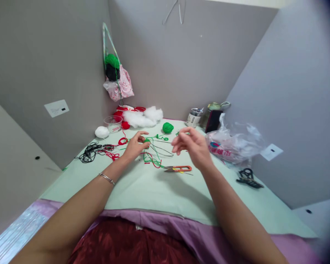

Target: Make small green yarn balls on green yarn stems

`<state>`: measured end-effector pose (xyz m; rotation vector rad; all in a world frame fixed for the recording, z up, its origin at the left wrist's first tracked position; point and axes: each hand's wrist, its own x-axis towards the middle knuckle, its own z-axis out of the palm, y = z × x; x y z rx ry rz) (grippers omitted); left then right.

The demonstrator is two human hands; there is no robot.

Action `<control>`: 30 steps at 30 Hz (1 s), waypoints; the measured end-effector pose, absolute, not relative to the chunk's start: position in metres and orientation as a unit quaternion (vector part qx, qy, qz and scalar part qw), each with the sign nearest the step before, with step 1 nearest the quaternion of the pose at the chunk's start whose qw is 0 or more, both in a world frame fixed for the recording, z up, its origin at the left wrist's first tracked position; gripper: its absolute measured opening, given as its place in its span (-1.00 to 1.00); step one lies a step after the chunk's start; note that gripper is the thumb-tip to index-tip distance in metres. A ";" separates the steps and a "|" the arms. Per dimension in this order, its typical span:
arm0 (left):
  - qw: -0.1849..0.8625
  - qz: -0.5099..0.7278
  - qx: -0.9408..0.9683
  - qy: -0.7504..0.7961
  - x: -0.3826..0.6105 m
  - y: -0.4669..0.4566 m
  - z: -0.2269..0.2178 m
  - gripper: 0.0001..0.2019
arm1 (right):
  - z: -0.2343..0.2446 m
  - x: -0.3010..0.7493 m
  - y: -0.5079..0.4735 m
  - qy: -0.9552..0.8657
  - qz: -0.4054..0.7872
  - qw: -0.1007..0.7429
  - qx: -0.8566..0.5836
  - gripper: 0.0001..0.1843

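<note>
My left hand [137, 146] is closed in a pinch on a small green yarn piece [146, 141] just above the table. From that piece a thin black strand [162, 141] runs to the fingertips of my right hand [191, 145], which are pressed together; whether a needle is in them I cannot make out. A second dark strand loops down between the hands. Below lie loose green and red yarn ends [153, 161] and orange-handled thread snips [178, 168]. A green yarn ball [167, 127] sits behind, between my hands.
Tangled black yarn [91, 152], a white ball [102, 132], a clear tub [114, 124] and white stuffing [143, 117] are at left. On the right are a tin [194, 118], a phone [214, 121], a plastic bag [231, 145] and a black claw clip [249, 179]. Walls enclose the table.
</note>
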<state>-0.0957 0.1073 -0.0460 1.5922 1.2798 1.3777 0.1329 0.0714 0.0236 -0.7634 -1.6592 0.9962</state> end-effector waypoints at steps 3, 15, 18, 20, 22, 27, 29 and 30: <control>0.227 0.588 0.563 0.535 -0.126 0.125 -0.046 -0.58 | 0.041 0.177 0.088 -0.590 0.395 0.621 -0.333 -0.79; 0.180 0.644 0.583 0.462 -0.125 0.121 -0.046 -0.44 | 0.027 0.251 0.132 -0.398 0.265 0.809 -0.343 -0.73; 0.228 0.626 0.630 0.399 -0.098 0.104 -0.045 -0.39 | 0.020 0.195 0.119 -0.536 0.367 0.665 -0.369 -0.69; 0.250 0.608 0.657 0.369 -0.086 0.093 -0.045 -0.38 | 0.012 0.160 0.107 -0.613 0.383 0.569 -0.392 -0.71; 0.258 0.589 0.685 0.342 -0.078 0.085 -0.044 -0.38 | 0.001 0.133 0.095 -0.676 0.383 0.488 -0.398 -0.69; 0.294 0.547 0.726 0.294 -0.067 0.075 -0.046 -0.41 | -0.019 0.113 0.090 -0.755 0.233 0.474 -0.388 -0.80; 0.313 0.530 0.735 0.284 -0.065 0.073 -0.045 -0.44 | -0.021 0.118 0.095 -0.764 0.186 0.473 -0.397 -0.85; 0.322 0.521 0.738 0.282 -0.064 0.071 -0.044 -0.46 | -0.020 0.123 0.098 -0.765 0.163 0.473 -0.405 -0.85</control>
